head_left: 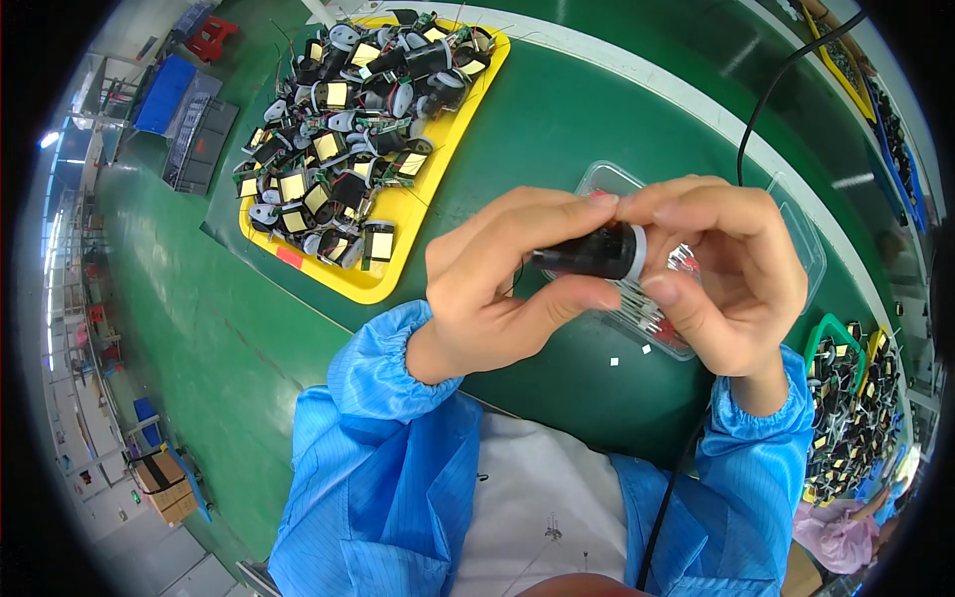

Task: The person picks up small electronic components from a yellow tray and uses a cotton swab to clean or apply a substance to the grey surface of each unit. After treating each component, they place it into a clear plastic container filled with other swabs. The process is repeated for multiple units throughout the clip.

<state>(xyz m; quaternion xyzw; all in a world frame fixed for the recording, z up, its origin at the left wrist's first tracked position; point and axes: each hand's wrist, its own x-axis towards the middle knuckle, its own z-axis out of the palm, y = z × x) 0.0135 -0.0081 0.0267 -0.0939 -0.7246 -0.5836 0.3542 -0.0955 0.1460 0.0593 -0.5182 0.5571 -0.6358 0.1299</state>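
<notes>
Both my hands meet above the green table around a small black housing (pixel 595 253) with a light grey rim at its right end. My left hand (pixel 497 274) is closed on its dark body, thumb below and fingers above. From the other side my right hand (pixel 731 264) pinches the grey-rimmed end between thumb and fingers. A thin dark wire shows beside the left palm. Under my hands stands a clear plastic box (pixel 609 177) with several thin metal-leaded parts (pixel 642 310) and some red bits in it, partly hidden by the hands.
A yellow tray (pixel 373 289) heaped with black assemblies, wires and pale pads stands at the upper left. Two small white squares (pixel 614 362) lie near the box. A green basket (pixel 824 343) and more assemblies are at the right, near a person in pink (pixel 841 537). A black cable (pixel 766 95) hangs at the upper right.
</notes>
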